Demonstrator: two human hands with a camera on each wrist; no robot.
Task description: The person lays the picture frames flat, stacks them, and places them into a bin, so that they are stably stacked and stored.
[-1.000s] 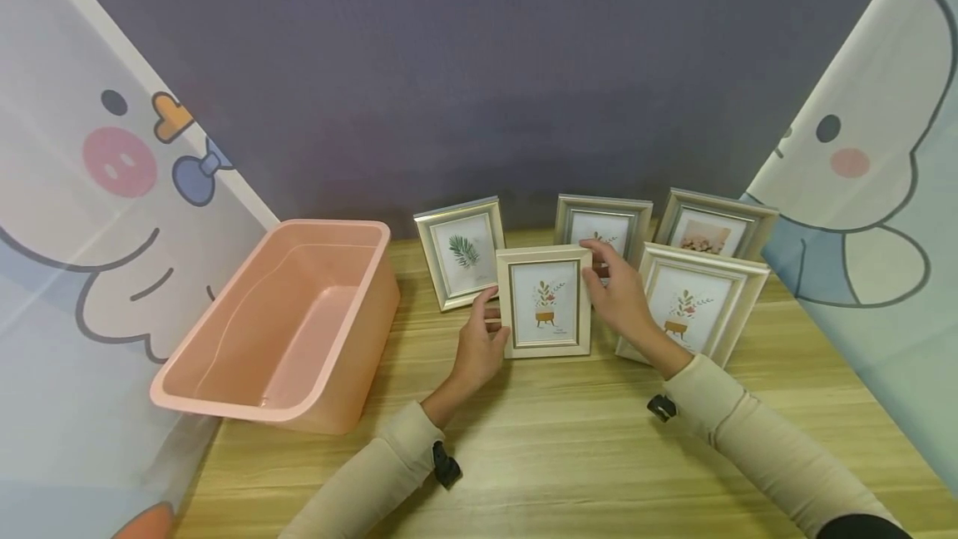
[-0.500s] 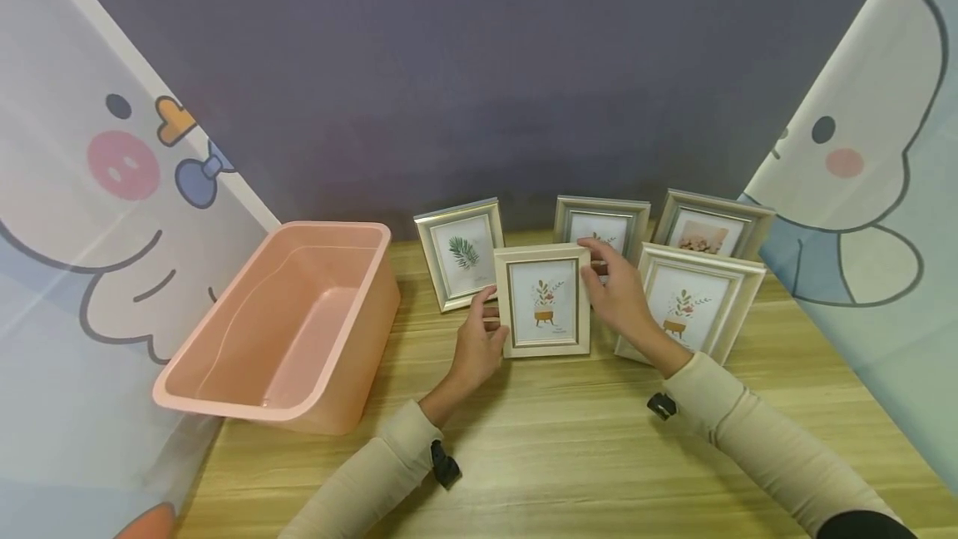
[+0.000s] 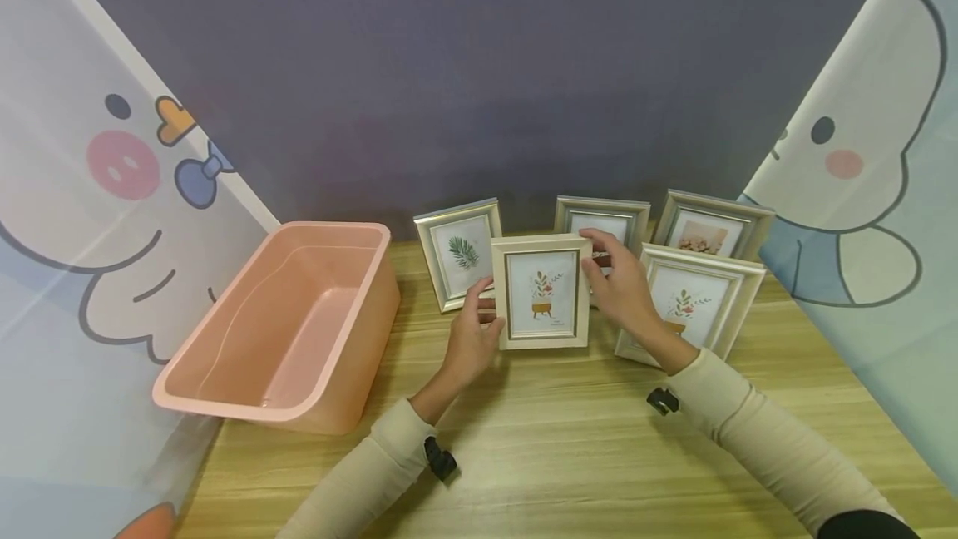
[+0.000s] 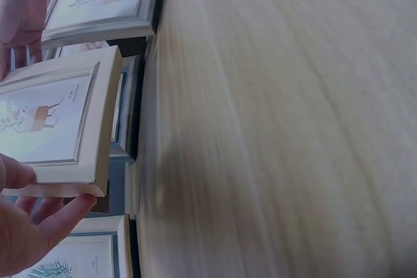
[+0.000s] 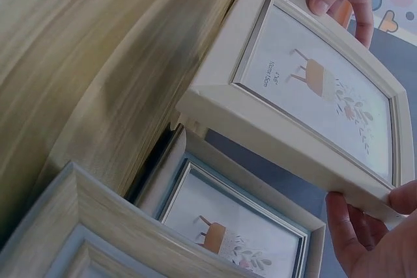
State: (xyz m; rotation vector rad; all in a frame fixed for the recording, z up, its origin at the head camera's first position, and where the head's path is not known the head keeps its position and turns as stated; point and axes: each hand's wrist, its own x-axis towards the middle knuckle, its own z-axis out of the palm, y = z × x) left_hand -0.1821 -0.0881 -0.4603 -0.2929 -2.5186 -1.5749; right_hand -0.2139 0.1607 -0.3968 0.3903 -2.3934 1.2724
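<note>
Holding cream frame (image 3: 544, 294) up, R of pink tub (image 3: 271, 413) | L hand (image 3: 471, 342) & R hand (image 3: 619, 285) had fingers clamped on opp. sides | prob. needed even, level grip w/o knocking leaf frame (image 3: 462, 252)

The left arm (image 3: 359, 477) and right arm (image 3: 778, 443) reach forward, converging, sleeves (image 3: 400, 443) ending at the wrists (image 3: 434, 398). The left grip (image 3: 473, 339) pinches between thumb (image 4: 18, 172) and fingers (image 4: 68, 219); the right grip (image 3: 623, 283), higher in the head view, pinches likewise, both turned inward.
</note>
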